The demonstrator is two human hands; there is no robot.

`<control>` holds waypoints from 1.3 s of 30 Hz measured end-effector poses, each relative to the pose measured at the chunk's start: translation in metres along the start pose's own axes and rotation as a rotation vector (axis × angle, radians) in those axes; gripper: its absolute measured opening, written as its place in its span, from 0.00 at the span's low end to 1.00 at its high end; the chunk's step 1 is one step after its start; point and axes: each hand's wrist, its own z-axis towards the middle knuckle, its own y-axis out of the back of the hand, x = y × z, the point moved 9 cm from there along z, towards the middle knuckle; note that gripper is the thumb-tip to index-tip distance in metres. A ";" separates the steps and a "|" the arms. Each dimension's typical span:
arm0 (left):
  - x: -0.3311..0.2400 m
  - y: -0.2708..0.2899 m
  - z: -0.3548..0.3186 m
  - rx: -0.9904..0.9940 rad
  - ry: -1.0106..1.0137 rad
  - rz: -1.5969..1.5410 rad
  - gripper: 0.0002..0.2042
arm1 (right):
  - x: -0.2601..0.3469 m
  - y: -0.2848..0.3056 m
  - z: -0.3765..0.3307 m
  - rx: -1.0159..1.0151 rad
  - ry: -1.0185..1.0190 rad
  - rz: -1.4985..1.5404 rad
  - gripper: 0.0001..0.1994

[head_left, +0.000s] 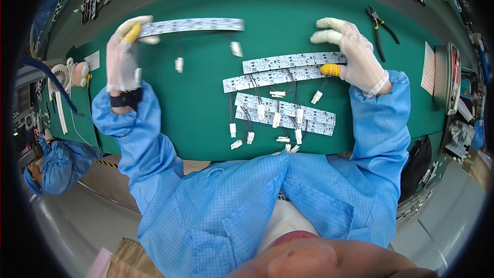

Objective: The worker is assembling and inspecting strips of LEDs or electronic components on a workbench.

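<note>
A white LED circuit board strip [195,24] is held up at its left end by my gloved left hand [123,54], closed on it with a yellow-covered finger or thumb. The strip is slightly blurred, and white connectors [179,65] dangle below it on wires. My gloved right hand [357,57] is spread over the right ends of two more LED strips [278,76] on the green mat. Its yellow-covered thumb lies at the lower strip and its fingers curve above, apart from the thumb. Closer to me lie further LED strips [314,119], overlapping, their connectors [298,136] trailing toward me.
Black-and-yellow pliers [381,31] lie on the green mat [206,113] beyond my right hand. At far left stands a small white fan [59,77], and a person in blue [72,162] is beyond it. A container [446,80] stands at the right edge.
</note>
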 end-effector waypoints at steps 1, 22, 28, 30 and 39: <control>0.004 0.023 0.002 -0.075 0.066 0.214 0.13 | -0.005 -0.005 -0.004 -0.037 -0.029 -0.091 0.23; -0.012 -0.141 -0.050 0.320 -0.093 -0.073 0.23 | -0.001 0.039 -0.008 -0.438 -0.009 0.618 0.27; -0.021 -0.147 -0.049 0.313 -0.154 -0.011 0.23 | -0.020 -0.001 -0.014 -0.172 -0.329 1.315 0.23; -0.027 -0.139 -0.050 0.216 -0.273 -0.119 0.23 | -0.022 -0.001 -0.014 -0.167 -0.337 1.323 0.22; -0.029 -0.117 -0.049 0.078 -0.412 0.123 0.22 | -0.014 0.005 -0.008 -0.205 -0.213 1.461 0.31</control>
